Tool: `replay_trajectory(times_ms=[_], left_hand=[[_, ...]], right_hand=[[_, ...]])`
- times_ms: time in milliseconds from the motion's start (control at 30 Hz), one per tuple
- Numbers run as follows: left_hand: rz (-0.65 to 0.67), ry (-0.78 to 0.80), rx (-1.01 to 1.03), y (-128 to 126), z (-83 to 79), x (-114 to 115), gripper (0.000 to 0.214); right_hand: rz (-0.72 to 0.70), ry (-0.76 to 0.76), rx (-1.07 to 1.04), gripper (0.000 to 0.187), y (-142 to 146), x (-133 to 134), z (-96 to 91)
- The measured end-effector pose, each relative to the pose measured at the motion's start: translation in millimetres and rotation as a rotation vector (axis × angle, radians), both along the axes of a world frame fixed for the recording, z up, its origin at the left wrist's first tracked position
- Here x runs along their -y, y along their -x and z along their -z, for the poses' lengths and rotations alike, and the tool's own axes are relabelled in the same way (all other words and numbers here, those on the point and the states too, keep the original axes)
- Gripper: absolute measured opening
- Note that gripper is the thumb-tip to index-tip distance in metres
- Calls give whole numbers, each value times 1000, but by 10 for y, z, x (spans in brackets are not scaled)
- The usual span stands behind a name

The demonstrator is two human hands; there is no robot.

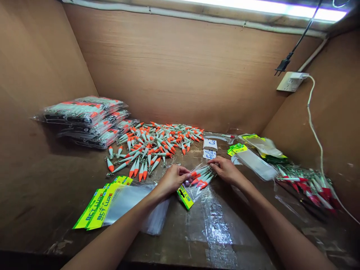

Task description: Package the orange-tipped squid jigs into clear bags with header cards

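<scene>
My left hand (pixel 173 179) is closed on a clear plastic bag (pixel 194 186) with a yellow-green header card, lying on the wooden table (pixel 180 240). Several white lures with orange tips lie inside the bag. My right hand (pixel 225 169) pinches the bag's far end, fingers curled over the lures' hook ends. Just beyond both hands lies a loose pile of orange-and-white lures (pixel 153 144).
A stack of empty header bags (pixel 112 204) lies left of my left forearm. Filled packs (pixel 87 120) are piled at the back left. More empty bags (pixel 253 155) and red-tipped lures (pixel 306 187) lie right. Two paper labels (pixel 209 148) sit behind the hands. A wall socket (pixel 291 80) holds a white cable.
</scene>
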State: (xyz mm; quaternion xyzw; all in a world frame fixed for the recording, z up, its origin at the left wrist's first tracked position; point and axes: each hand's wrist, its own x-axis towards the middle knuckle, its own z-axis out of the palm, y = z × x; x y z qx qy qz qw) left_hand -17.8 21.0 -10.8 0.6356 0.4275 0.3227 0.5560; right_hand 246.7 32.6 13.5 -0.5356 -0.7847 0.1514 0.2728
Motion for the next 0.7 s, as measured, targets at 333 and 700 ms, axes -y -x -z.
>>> replay_trajectory(times_ms=[333,700], left_hand=[[-67,9,-61,-13,13,-12,27],[-47,-103,-182,11,42,-37,37]], right_hand=[[-189,332,-149,34,-195,0,-144],[-168,340,-151,38,-176,9,-167]])
